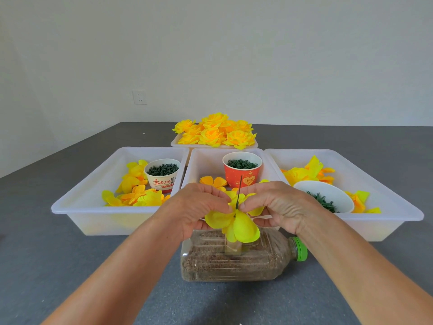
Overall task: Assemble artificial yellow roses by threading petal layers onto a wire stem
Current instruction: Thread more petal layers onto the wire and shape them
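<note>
The white paper cup [163,175], left of centre in the frame, bears red Chinese characters reading 舌尖上的, then a further character cut off at the cup's edge, with a line of smaller red print below that is too small to read. The red cup [242,171] at centre shows a gold heart holding small characters, also illegible.

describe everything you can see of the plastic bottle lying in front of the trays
The plastic bottle is clear, ribbed and squarish, lying on its side on the grey table, just in front of the middle white tray. Its green screw cap is on and points to the person's right. It is filled with brown grainy material. A taped holder on its upper side carries the wire stem; the yellow petals and both hands hide its top edge.
</note>
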### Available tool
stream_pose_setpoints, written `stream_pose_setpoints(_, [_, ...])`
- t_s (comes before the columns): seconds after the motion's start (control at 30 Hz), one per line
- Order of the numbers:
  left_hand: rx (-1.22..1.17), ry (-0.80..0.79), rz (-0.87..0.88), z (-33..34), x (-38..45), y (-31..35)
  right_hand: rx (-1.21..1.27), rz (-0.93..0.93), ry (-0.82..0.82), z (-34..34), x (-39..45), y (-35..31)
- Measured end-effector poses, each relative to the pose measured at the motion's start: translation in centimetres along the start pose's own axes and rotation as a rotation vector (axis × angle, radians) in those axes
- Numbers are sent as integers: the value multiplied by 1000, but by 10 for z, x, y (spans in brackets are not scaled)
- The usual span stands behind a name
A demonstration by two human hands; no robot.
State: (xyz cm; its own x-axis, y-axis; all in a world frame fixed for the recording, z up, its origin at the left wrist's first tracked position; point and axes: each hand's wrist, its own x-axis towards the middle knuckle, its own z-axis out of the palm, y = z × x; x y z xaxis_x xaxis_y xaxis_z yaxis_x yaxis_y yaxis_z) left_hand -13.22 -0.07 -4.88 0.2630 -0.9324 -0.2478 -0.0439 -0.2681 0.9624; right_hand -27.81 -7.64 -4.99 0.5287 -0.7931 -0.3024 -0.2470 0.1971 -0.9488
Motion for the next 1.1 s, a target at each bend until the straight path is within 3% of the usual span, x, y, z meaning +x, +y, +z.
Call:
stream_pose_setpoints(0.33, [6,-10,1,-1,-4,-1,-47,-44,9,0,-6,0])
stream_pose_setpoints(0.6, [158,38,260,-1,-12,-5,-201,-398,140,0,-16,5])
stream_pose_setpoints(0.9, [371,240,464,8,-13,-9,-225,-428,65,-1,-20,9])
stream_pose_setpoints(1.1, [455,220,521,8,-10,-13,-289,-468,71,-3,-16,12])
